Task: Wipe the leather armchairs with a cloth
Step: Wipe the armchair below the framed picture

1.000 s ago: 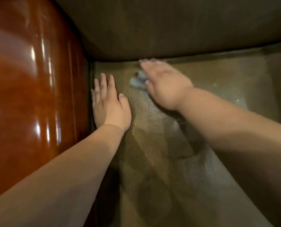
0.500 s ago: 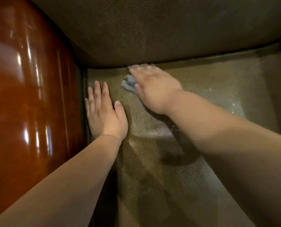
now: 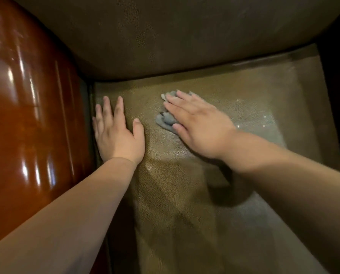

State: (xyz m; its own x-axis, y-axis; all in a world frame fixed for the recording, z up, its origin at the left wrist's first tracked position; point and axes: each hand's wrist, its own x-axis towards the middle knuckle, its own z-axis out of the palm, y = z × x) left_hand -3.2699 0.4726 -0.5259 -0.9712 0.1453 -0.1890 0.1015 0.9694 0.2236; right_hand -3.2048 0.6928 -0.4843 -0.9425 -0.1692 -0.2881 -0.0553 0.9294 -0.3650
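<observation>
Both hands' fingers lie flat on the seat (image 3: pixel 175 194), right hand (image 3: pixel 198 125) pressing cloth (image 3: pixel 166 119).

All I see below me is the armchair (image 3: pixel 185 244); no wall, floor or window shows. Its seat cushion (image 3: pixel 171 194) fills the lower middle of the frame, olive-brown leather with a fine pebbled grain. The backrest (image 3: pixel 165 36) bulges across the top, darker and in shade. Down the left side runs a polished reddish wooden arm panel (image 3: pixel 26 115), streaked with bright white reflections from light overhead. A narrow dark gap (image 3: pixel 90 91) separates it from the cushion. At the right of the seat, tiny specks (image 3: pixel 264 119) glint on a paler sheen. The far right edge is black shadow (image 3: pixel 339 76).
</observation>
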